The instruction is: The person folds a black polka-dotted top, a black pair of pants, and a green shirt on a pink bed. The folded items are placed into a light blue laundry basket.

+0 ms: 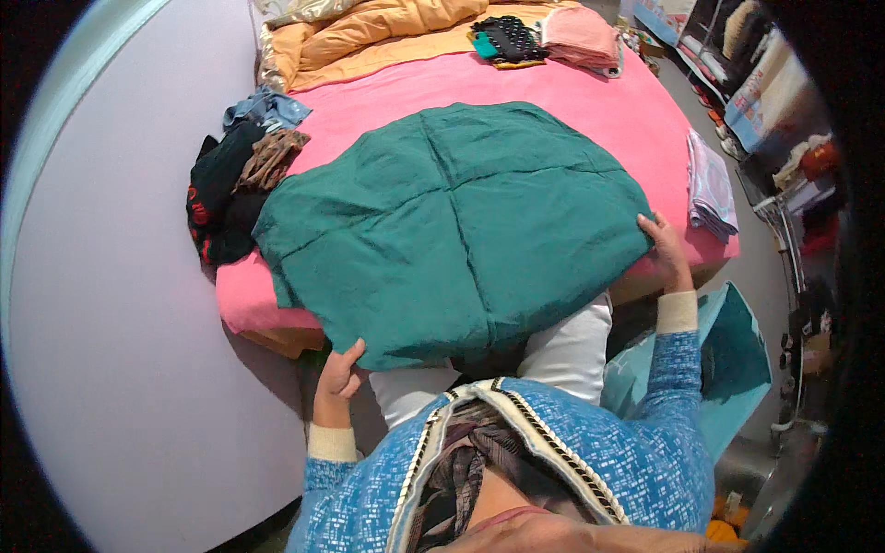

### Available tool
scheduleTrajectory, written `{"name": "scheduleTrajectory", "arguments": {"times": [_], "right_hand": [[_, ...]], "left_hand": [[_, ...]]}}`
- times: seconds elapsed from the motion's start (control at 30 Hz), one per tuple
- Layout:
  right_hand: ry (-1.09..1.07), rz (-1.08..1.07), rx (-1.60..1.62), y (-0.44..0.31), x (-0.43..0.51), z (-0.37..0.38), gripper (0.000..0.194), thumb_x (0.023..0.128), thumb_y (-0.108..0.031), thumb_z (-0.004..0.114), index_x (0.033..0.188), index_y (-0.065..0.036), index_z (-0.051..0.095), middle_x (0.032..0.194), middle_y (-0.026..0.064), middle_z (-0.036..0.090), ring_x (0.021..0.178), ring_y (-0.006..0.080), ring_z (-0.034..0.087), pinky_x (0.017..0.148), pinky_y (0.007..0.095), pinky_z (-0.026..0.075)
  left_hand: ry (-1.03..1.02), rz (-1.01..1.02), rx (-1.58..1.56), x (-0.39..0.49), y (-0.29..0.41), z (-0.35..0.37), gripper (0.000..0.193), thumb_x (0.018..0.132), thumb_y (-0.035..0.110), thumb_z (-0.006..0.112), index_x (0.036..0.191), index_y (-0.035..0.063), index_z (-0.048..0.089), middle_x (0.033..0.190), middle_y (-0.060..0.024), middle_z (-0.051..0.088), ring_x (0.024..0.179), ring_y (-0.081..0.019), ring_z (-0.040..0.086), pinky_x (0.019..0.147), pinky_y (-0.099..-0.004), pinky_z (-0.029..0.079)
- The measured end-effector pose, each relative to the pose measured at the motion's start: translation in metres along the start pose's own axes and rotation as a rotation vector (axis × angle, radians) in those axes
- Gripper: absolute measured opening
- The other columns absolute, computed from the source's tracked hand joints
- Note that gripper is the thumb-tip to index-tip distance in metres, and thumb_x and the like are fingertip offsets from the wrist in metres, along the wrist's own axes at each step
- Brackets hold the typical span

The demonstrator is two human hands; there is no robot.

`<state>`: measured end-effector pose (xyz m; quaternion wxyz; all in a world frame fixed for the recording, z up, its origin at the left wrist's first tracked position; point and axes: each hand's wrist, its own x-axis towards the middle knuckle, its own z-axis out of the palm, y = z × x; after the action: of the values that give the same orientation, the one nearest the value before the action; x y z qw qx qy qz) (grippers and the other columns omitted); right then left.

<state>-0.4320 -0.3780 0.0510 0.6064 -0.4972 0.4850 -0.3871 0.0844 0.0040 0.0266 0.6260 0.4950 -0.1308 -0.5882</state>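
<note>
A green cloth (525, 228) with crossing fold creases lies spread over the pink-covered bed (359, 124), its near edge hanging over my lap. My left hand (340, 373) grips the near left corner, thumb on top. On the right side, my right hand (665, 245) pinches the cloth's edge beside the bed's front corner. The fingers under the fabric are hidden in both places. The cloth's left edge reaches a pile of dark clothes (221, 186) and a brown patterned garment (269, 159).
Blue denim (266, 109) tops the left pile. Toward the back are an orange quilt (373, 34), a black dotted cloth (508, 38) and folded pink fabric (581, 38). A folded lilac cloth (711, 183) lies at the right edge. An open teal bag (733, 366) stands right of me.
</note>
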Motion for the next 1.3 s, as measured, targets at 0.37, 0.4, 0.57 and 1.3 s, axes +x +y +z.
{"name": "scheduleTrajectory", "arguments": {"times": [0.37,0.4,0.57,1.3], "right_hand": [[-0.014,0.14,-0.039,0.003,0.004,-0.006,0.051,0.101,-0.045,0.054,0.14,-0.012,0.05,0.088,-0.0079,0.059,0.064,0.0026,0.051,0.055,0.0197,0.04],[-0.144,0.097,0.035,0.003,0.004,-0.004,0.054,0.101,-0.046,0.053,0.142,-0.011,0.049,0.093,-0.0066,0.061,0.064,0.0032,0.05,0.054,0.0209,0.04],[-0.076,-0.087,0.253,0.0,0.012,0.013,0.047,0.103,-0.034,0.053,0.142,-0.007,0.051,0.104,-0.0031,0.064,0.077,0.0034,0.053,0.066,0.0204,0.044],[0.431,-0.361,-0.807,-0.001,0.072,-0.034,0.03,0.089,-0.028,0.067,0.1,0.0,0.071,0.089,0.0174,0.071,0.08,0.0264,0.071,0.073,0.0378,0.056]], "left_hand": [[0.247,-0.197,0.287,-0.016,-0.006,-0.027,0.043,0.098,0.026,0.062,0.131,0.0028,0.05,0.123,-0.0135,0.064,0.099,-0.0245,0.068,0.078,-0.0407,0.056],[0.214,-0.141,0.374,-0.02,0.0,-0.025,0.03,0.101,0.023,0.055,0.113,-0.0038,0.058,0.096,-0.017,0.072,0.077,-0.0217,0.072,0.07,-0.0335,0.059],[0.244,-0.22,0.936,-0.03,0.061,0.002,0.032,0.103,0.026,0.051,0.097,-0.0027,0.063,0.075,-0.0155,0.07,0.06,-0.0171,0.066,0.059,-0.0275,0.054],[-0.751,0.731,1.363,0.218,0.038,0.31,0.029,0.092,0.016,0.066,0.119,0.0055,0.065,0.122,-0.0127,0.066,0.115,-0.0286,0.062,0.096,-0.0358,0.049]]}}
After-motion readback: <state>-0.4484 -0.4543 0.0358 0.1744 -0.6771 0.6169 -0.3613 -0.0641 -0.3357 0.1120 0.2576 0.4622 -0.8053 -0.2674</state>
